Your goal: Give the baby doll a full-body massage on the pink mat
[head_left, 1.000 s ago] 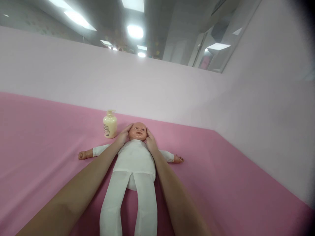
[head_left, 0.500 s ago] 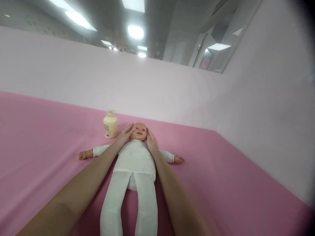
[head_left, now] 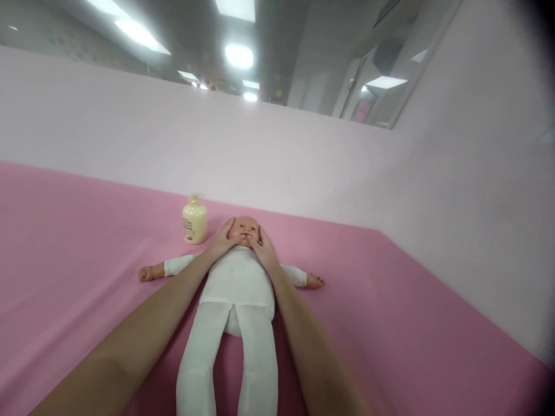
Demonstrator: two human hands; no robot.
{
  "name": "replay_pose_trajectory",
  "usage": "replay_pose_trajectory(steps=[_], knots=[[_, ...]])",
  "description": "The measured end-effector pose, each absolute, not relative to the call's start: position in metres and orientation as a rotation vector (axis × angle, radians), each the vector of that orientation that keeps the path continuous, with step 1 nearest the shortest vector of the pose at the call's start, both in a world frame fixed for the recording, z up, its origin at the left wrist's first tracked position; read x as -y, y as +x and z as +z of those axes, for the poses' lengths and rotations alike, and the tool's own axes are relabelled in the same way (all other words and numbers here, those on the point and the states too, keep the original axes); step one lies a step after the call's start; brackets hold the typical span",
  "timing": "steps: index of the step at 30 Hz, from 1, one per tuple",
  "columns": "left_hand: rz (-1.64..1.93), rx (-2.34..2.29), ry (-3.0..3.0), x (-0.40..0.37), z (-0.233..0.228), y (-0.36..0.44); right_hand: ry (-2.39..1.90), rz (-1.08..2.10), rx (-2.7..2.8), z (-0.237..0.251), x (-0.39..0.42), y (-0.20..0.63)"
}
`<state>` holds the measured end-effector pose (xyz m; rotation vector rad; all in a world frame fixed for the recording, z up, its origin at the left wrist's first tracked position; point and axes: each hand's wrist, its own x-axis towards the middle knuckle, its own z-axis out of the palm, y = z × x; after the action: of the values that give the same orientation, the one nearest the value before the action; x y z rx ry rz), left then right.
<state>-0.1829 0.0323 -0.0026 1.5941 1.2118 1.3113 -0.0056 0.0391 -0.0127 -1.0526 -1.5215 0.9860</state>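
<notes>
A baby doll point(head_left: 240, 280) in a white top and white trousers lies on its back, its arms spread out to the sides. My left hand point(head_left: 222, 240) cups the left side of the doll's head, with the thumb across the chin just under the mouth. On the opposite cheek rests my right hand point(head_left: 265, 248), its thumb also by the mouth. Both thumb tips come close together there. The fingers run up along the sides of the head, partly hidden by it. A pale yellow pump bottle point(head_left: 195, 222) stands upright just left of my left hand.
Pink sheeting point(head_left: 368, 300) with soft wrinkles covers the surface under the doll. Behind it rises a pale wall point(head_left: 269, 156), which turns a corner on the right. A mirror or window point(head_left: 277, 52) above shows ceiling lights.
My thumbs have moved inward and down from the doll's cheeks to beside its mouth and chin. The palms stay at the sides of the head; doll and bottle have not moved.
</notes>
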Motion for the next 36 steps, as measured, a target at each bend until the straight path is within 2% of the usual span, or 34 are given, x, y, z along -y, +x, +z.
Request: replay_pose_trajectory(steps=[36], knots=[[1.552,-1.009,1.439,-0.052,-0.02,-0.181,-1.002,0.887,1.436,-0.01,-0.041,-0.005]])
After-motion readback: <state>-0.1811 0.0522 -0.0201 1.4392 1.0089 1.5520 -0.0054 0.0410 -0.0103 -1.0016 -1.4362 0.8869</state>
